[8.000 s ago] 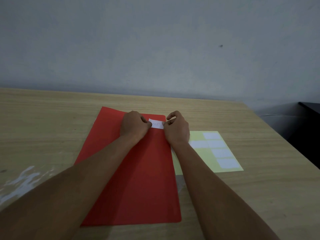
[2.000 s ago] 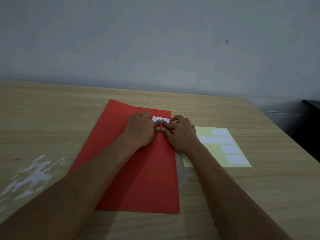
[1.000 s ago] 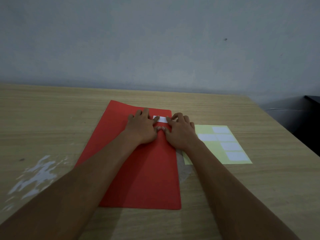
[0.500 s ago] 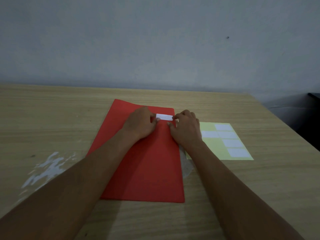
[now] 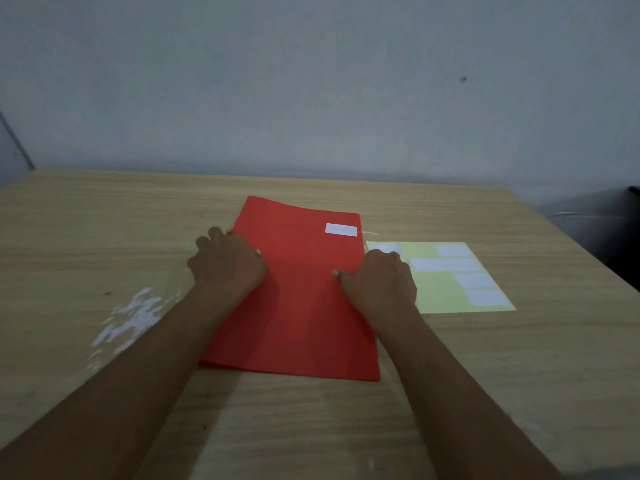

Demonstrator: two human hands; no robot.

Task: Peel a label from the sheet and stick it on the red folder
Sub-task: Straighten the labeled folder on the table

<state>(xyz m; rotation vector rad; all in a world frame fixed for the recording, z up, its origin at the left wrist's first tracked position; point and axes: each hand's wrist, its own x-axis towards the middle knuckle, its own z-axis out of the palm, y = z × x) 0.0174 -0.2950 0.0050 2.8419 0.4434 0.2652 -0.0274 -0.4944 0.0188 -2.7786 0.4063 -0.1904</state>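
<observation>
The red folder (image 5: 298,306) lies flat on the wooden table (image 5: 104,220). A white label (image 5: 341,229) is stuck near its far right corner, with no hand on it. My left hand (image 5: 227,265) grips the folder's left edge, thumb on top and fingers curled over the side. At the right edge my right hand (image 5: 379,282) holds the folder the same way, thumb on the red surface. The yellow label sheet (image 5: 436,292) lies just right of the folder with several white labels left on it; my right hand covers its near left part.
A white scuffed patch (image 5: 131,317) marks the table to the left of the folder. The table's right edge runs diagonally past the sheet, with a dark object (image 5: 623,244) beyond it. A grey wall stands behind the table.
Both hands have left the label and moved apart and nearer, to the folder's left and right edges. The label stays stuck on the folder.
</observation>
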